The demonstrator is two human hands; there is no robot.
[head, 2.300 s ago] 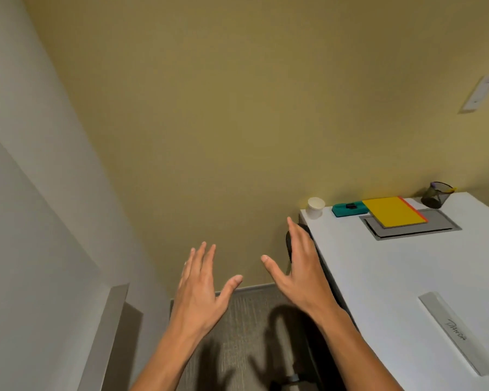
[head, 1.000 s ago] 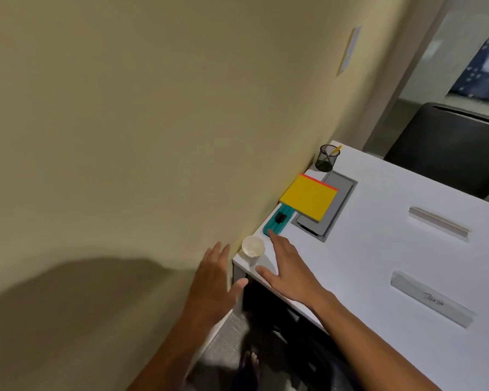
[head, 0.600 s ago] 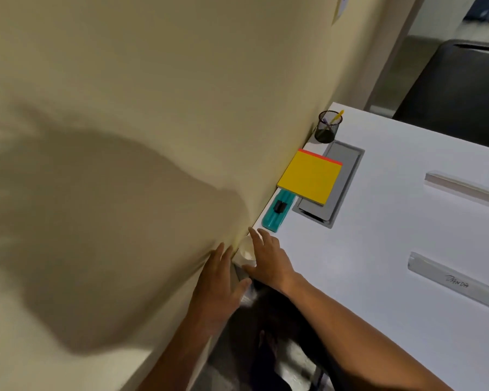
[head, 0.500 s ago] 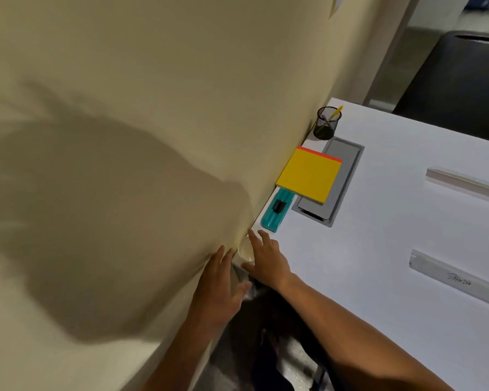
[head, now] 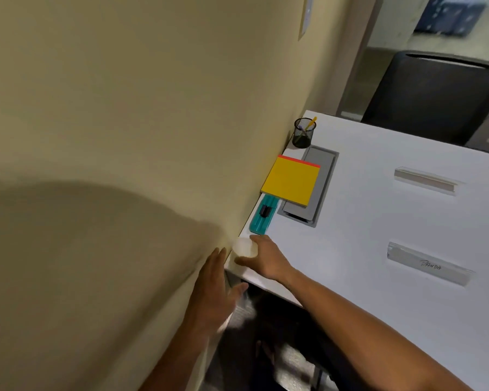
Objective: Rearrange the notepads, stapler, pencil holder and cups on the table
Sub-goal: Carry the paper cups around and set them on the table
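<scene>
**Right hand closes on the paper cup at the table's corner**

The white paper cup [head: 244,247] stands at the near corner of the white table [head: 378,221], against the wall, with the teal stapler [head: 263,217] just beside it at about one o'clock. The cup looks light and thin-walled, likely easy to crush or tip, so a gentle hold around its side below the rim would suit it best.

The right hand [head: 267,259] curls around the cup, thumb on the near side and fingers on the far side. The left hand [head: 213,292] hangs off the table's edge at seven o'clock from the cup, fingers straight and spread, holding nothing.
</scene>
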